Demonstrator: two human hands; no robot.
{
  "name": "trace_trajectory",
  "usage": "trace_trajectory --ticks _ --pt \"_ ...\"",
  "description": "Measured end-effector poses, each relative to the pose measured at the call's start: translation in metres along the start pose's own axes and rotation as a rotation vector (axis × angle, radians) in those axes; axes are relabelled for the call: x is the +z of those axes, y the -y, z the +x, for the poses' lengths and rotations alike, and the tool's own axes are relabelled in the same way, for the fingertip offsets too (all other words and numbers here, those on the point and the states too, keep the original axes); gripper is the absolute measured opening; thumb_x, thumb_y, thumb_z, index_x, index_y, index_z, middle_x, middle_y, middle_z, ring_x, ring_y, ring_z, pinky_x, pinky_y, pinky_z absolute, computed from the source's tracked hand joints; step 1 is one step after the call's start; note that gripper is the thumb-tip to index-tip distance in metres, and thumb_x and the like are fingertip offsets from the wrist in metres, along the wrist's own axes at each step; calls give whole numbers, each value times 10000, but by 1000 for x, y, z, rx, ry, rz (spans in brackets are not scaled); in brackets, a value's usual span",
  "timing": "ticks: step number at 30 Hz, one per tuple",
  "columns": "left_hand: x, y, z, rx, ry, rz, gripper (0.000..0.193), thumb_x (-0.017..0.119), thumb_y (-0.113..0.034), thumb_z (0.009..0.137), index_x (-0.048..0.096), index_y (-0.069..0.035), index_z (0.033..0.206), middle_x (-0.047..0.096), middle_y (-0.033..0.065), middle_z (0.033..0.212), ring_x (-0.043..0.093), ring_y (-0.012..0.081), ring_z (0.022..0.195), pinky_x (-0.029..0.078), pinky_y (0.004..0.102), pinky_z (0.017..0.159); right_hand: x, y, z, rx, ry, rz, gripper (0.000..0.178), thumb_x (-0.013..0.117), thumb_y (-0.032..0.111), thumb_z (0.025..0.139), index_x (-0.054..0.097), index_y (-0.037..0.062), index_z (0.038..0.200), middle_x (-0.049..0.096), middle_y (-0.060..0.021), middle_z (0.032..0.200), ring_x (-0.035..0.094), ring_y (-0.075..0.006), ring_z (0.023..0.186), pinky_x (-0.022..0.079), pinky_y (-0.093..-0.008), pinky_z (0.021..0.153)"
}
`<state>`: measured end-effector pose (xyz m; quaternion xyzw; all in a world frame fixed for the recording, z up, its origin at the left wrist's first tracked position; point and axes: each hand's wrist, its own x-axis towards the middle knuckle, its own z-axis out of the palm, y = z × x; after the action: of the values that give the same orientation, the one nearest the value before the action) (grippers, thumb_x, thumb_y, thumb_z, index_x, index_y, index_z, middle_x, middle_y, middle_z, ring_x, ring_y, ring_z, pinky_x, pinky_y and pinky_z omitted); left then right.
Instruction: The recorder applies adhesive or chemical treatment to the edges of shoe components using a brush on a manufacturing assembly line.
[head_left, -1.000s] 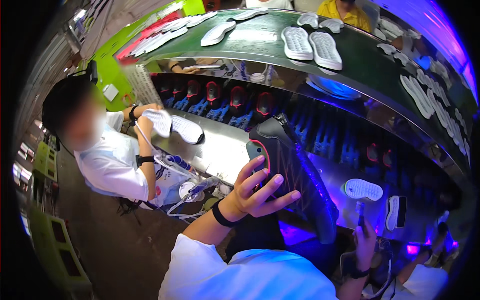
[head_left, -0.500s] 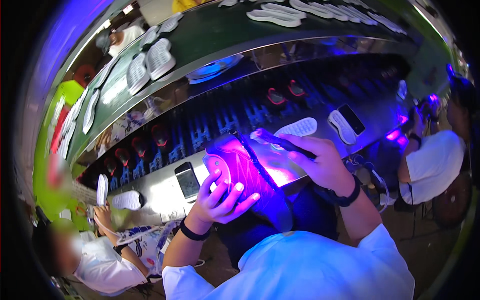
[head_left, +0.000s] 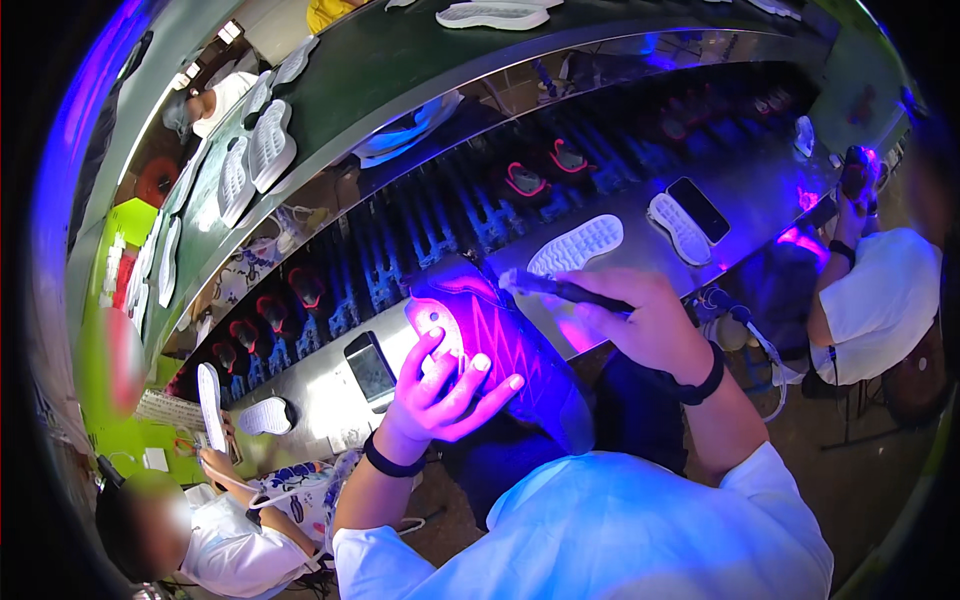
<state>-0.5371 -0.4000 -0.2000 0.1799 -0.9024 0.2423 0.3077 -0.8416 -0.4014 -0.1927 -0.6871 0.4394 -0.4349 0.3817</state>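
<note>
A dark shoe upper (head_left: 540,375), lit violet and pink with a bright zigzag pattern, is tilted in front of my body. My left hand (head_left: 450,390) grips its left side, thumb out of sight and several fingers spread over the surface. In my right hand (head_left: 640,320) is a brush (head_left: 565,290) with a dark handle, held between thumb and fingers. Its pale tip is close to the upper's far right edge; whether they touch I cannot tell. A white sole (head_left: 577,245) lies on the metal bench just beyond the brush.
On the metal bench (head_left: 335,402) lie two phones (head_left: 371,366) (head_left: 698,208) and more white soles (head_left: 680,229) (head_left: 265,416). Behind it runs a dark rack (head_left: 440,215) carrying red-edged shoe parts (head_left: 525,180). A green belt (head_left: 370,70) bears soles. Co-workers sit left and right.
My brush has shifted slightly nearer me, and the shoe upper is turned a little, its zigzag now plainer. White soles on the green belt sit further left. The whole view has tilted slightly.
</note>
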Motion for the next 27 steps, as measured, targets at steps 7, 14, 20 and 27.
trace_trajectory --ticks 7,14,20,27 --pt "-4 -4 4 -30 -11 -10 506 784 -124 788 719 -363 1229 582 22 1210 536 235 1045 585 506 967 7 -11 -7 -103 7 -49 411 758 62 875 696 52 1281 729 -126 913 707 -251 781 543 -326 723" --pt "-10 -5 -4 -44 10 -11 482 743 -98 822 716 -340 1238 572 31 1196 525 237 1037 576 517 983 -4 9 3 -37 81 -141 411 782 107 880 700 51 1279 723 -108 877 703 -201 769 530 -314 700" --pt "-15 -8 -16 -104 -30 -9 490 765 -107 773 731 -310 1218 582 36 1178 564 236 984 580 511 978 12 6 -8 -33 148 -33 429 773 94 881 685 42 1298 750 -147 1048 713 -239 899 536 -331 821" --pt "-1 -22 -41 -663 48 -444 677 894 -170 643 672 -39 1269 671 117 1052 674 253 889 570 366 782 8 -37 -57 263 134 278 466 692 2 938 606 20 1396 712 -90 1194 664 -158 951 535 -324 887"
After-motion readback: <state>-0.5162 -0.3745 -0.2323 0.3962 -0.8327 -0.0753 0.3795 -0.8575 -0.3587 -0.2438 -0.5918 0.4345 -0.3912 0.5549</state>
